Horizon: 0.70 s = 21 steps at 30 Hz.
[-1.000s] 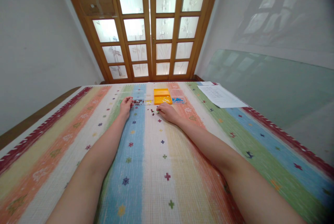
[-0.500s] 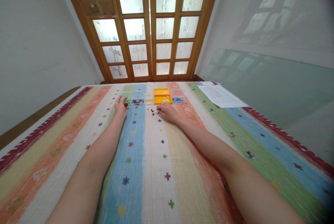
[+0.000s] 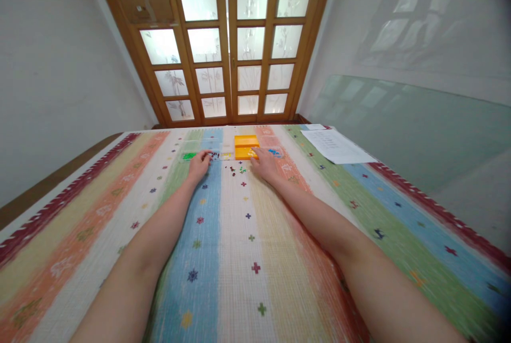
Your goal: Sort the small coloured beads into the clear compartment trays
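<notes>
My left hand (image 3: 199, 163) is over the left side of a clear tray of dark brown bits (image 3: 216, 155). Its fingers are bent together at the tips, and anything between them is too small to make out. My right hand (image 3: 262, 164) is at the right edge of an open yellow box (image 3: 241, 154), thumb and fingers a little apart, with nothing visible in them. Small pale pieces (image 3: 251, 152) lie in the box by the fingertips. Between my hands, a few green bits (image 3: 242, 170) and dark red-brown bits (image 3: 233, 169) are scattered on the cloth.
A clear tray of green bits (image 3: 189, 156) sits left of my left hand. Yellow bits (image 3: 227, 155) lie beside the yellow box, and blue bits (image 3: 273, 152) are behind my right hand. A printed paper (image 3: 335, 146) rests on the striped tablecloth (image 3: 235, 258) at right.
My left hand has moved right, from the green bits to the dark brown ones. My right hand has shifted right and forward from the loose bits to the yellow box, uncovering green bits.
</notes>
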{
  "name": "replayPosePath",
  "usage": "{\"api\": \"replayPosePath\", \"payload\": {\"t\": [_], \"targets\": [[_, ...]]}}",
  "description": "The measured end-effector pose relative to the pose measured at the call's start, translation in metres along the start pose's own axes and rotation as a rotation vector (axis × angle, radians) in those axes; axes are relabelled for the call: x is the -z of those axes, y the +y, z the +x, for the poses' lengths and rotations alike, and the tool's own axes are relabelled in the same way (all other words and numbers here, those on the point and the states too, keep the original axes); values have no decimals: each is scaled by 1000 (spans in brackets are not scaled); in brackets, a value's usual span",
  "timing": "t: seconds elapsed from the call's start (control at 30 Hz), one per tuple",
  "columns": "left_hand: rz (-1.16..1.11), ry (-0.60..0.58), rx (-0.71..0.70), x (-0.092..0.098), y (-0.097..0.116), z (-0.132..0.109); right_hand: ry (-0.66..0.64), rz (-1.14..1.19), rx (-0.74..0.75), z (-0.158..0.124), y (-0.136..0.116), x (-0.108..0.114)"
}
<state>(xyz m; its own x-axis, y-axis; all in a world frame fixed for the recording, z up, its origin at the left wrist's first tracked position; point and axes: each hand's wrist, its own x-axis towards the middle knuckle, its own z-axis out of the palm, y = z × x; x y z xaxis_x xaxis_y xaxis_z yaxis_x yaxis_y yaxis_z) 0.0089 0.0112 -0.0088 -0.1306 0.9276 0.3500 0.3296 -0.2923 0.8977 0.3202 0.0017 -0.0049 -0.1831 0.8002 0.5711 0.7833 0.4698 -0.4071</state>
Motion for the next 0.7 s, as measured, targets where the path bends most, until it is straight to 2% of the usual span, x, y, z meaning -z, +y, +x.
{"api": "replayPosePath", "payload": {"t": [0.13,0.2,0.27,0.47,0.7], "targets": [[279,-244,-276,-17,23,-19,-56,-35,36,2,9,4],[389,-374,-396,-24,30,-25,-70,-41,46,2,14,4],[459,-451,-476,-28,34,-28,-61,-31,46,2,18,3],[545,-471,-530,-31,35,-31,-34,0,35,1,17,1],[600,-557,-656,-44,46,-42,-38,-21,42,0,12,1]]}}
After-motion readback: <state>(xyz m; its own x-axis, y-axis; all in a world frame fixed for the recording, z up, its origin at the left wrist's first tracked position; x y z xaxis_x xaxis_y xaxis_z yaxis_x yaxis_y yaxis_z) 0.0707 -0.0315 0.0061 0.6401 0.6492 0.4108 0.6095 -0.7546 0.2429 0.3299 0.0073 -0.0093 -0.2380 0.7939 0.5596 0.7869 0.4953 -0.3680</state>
